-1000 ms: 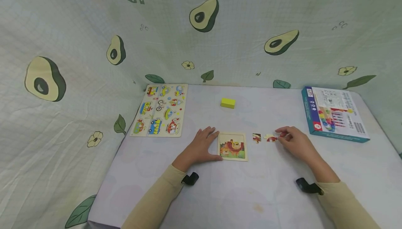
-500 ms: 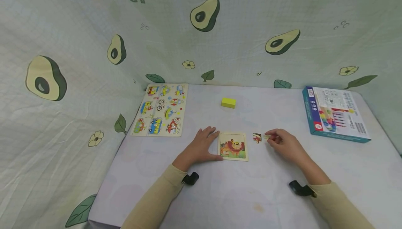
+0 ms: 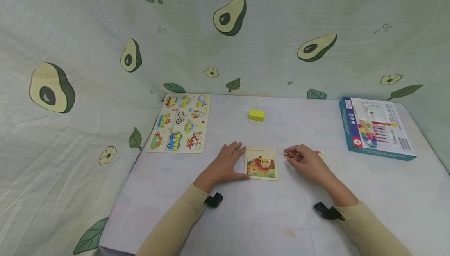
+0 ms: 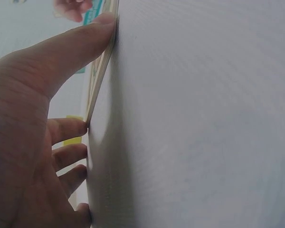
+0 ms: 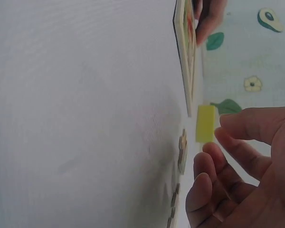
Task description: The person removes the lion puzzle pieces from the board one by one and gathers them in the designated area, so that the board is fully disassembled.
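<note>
My left hand (image 3: 226,163) rests on the table with its fingers spread, thumb and forefinger tips at the left edge of the lion puzzle board (image 3: 261,164). The left wrist view has the thumb tip right at the board's (image 4: 100,71) edge. Just right of the board, my right hand (image 3: 311,164) hovers low over a row of small puzzle pieces. Its fingers are loosely bent, and its fingertips overlap the nearest piece (image 3: 287,155) in the head view. In the right wrist view this piece (image 5: 182,152) lies on the table apart from the fingers. Another piece (image 3: 319,152) is partly hidden behind the hand.
A yellow block (image 3: 256,115) lies beyond the board. At the back left is a vehicle picture board (image 3: 177,125). A flat printed box (image 3: 377,128) lies at the right. A cloth (image 3: 267,61) with avocado prints hangs behind and left of the table.
My right hand has moved left along the row, from the farther pieces to the one nearest the board. The left hand and the board have stayed where they were.
</note>
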Available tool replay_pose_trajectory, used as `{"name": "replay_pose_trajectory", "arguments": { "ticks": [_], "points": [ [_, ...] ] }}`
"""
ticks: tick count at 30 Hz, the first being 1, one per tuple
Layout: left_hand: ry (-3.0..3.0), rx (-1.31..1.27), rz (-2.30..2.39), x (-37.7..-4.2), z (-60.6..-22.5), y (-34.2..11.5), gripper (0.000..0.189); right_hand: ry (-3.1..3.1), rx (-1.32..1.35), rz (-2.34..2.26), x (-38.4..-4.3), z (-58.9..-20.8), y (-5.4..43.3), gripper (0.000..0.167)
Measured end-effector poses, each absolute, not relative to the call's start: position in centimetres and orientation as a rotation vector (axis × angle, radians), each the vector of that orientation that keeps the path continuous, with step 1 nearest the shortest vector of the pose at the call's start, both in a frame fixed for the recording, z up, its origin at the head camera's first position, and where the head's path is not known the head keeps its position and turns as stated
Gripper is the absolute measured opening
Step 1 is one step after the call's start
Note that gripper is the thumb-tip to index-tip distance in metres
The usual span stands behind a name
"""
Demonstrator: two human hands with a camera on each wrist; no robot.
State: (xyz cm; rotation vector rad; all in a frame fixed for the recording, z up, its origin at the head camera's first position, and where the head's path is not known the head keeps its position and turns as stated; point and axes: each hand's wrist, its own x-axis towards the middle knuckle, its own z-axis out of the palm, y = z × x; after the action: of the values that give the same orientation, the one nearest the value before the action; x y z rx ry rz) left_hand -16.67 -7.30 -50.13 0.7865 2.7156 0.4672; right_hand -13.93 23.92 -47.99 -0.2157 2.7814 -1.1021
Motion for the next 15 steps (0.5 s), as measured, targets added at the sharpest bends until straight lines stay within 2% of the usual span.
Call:
{"name": "replay_pose_trajectory", "arguments": {
  "ticks": [15],
  "points": [
    [2.721,0.768,0.448,-16.8,-50.4,-7.1,0.105,2.781,-0.361,-1.106,-14.0,-48.3,21.0,0.03]
  ]
}}
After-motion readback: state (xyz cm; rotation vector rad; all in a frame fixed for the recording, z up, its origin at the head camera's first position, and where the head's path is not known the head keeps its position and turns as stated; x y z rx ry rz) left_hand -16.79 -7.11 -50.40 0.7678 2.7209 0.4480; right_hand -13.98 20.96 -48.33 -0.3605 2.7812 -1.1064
